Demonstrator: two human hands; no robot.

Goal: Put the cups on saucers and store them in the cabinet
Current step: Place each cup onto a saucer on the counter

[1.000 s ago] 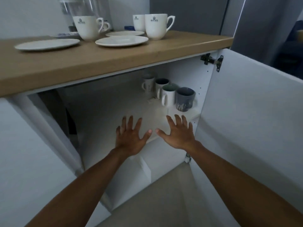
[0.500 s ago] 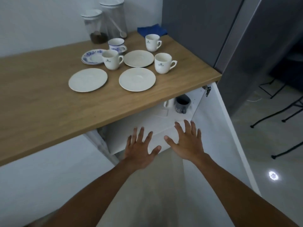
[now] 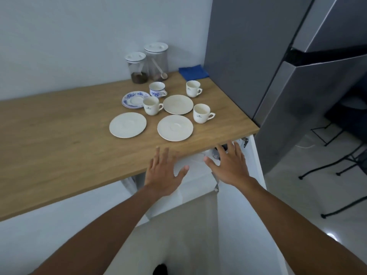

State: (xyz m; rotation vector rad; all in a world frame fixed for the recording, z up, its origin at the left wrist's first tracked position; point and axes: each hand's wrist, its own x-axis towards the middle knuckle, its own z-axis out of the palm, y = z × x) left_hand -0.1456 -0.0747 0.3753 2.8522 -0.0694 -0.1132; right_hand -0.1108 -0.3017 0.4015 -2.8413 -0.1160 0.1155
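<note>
Four cups point(image 3: 201, 113) beside bare saucers point(image 3: 175, 128) on the table point(image 3: 59, 135).
Both hands, left hand point(image 3: 161, 173) and right hand point(image 3: 228, 165), spread empty nearer its front edge.

Cup point(image 3: 200, 113) logos seemingly there, none legible

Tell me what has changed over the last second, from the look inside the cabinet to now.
The view rose from inside the open cabinet to above the countertop. Both hands came up with it: left hand now over the counter's front edge, right hand before the cabinet opening, both open and empty. Nothing was grasped or released. Cups and saucers remain unpaired.
</note>
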